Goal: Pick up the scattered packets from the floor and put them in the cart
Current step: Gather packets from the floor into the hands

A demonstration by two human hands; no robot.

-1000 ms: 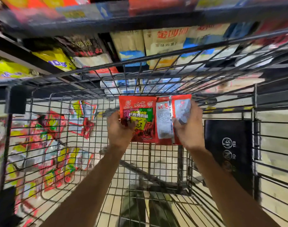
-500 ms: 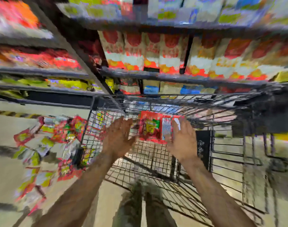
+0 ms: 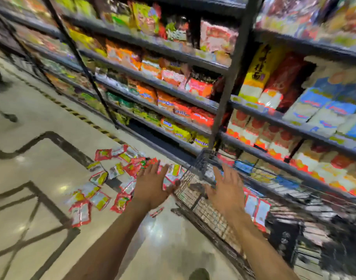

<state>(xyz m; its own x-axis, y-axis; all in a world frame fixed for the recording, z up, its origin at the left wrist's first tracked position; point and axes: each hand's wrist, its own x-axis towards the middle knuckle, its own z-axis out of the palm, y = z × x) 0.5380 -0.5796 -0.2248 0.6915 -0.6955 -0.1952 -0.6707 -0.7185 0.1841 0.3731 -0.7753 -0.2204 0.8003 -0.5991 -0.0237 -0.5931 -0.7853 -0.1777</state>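
Several red, yellow and silver packets [image 3: 112,178] lie scattered on the shiny floor at centre left. The black wire cart [image 3: 213,217] stands to their right, beside the shelves. A few red-and-white packets [image 3: 258,211] lie inside the cart. My left hand [image 3: 152,185] is open with fingers spread, held over the floor at the cart's left corner, holding nothing. My right hand [image 3: 228,190] is open too, above the cart's basket, empty. The view is blurred by motion.
Tall dark shelving [image 3: 223,93] full of snack bags runs along the back and right, close behind the cart. A black-and-yellow striped line [image 3: 76,114] runs on the floor along the shelf base. A dark stand [image 3: 3,116] is at far left. My shoe [image 3: 199,274] shows at the bottom.
Both hands held red packets over the cart a second ago; now the packets lie in the cart and both hands are empty and spread. The view has swung left toward the floor pile.
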